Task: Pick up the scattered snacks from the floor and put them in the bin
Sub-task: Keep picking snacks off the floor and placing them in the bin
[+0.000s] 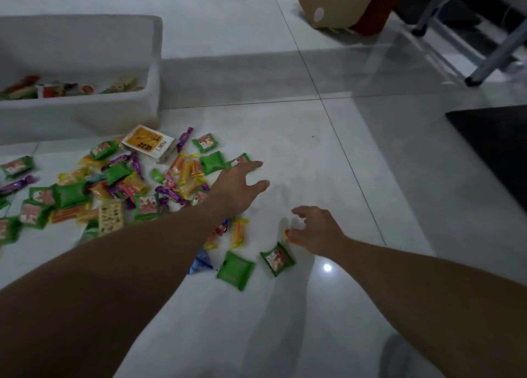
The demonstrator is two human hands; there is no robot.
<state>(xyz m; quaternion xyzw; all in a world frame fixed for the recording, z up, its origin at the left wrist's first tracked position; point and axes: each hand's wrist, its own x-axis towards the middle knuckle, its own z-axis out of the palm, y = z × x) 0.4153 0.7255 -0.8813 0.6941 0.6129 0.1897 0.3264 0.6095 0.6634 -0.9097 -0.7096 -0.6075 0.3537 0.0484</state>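
Snacks (212,162) partly under left hand (242,185), fingers spread; right hand (318,232) curled at half-hidden orange snack (286,233), grip unclear.

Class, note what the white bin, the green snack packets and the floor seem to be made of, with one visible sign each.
White bin: likely foam or plastic, matt, thick rounded walls. Green snack packets: probably plastic film, slightly shiny, puffed with crimped edges. Floor: seemingly glazed tile, glossy; grout lines, a light's reflection.

- Left hand (239,189): forearm stretched forward and across the body; palm down; fingers straight and spread
- Right hand (316,229): forearm extended forward; palm down; fingers loosely curled; any pinch not determinable
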